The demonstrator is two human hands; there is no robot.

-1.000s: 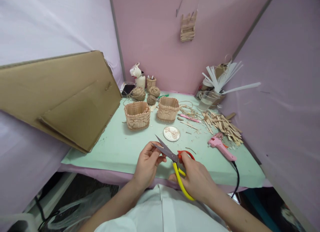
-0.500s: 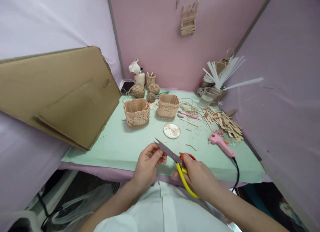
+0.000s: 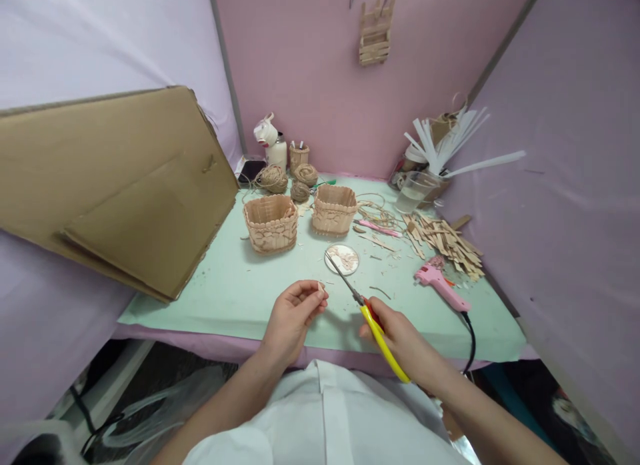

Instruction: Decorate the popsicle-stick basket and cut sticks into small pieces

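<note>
Pinched between the thumb and fingers of my left hand is a small pale wood piece. My right hand grips a pair of scissors with red and yellow handles. Their blades point up and left, apart from the left hand, with the tips over a round white dish of small wood chips. Beyond the hands stand two small wooden baskets, the left basket with a patterned outside and the right basket beside it.
A pink glue gun lies at the right, its black cord running over the front edge. Behind it is a pile of wooden sticks. Twine balls sit at the back. A large cardboard sheet leans at the left.
The scissors have moved right, away from my left hand, and their blades now point more toward the dish. The small piece in my left fingers has come into sight.
</note>
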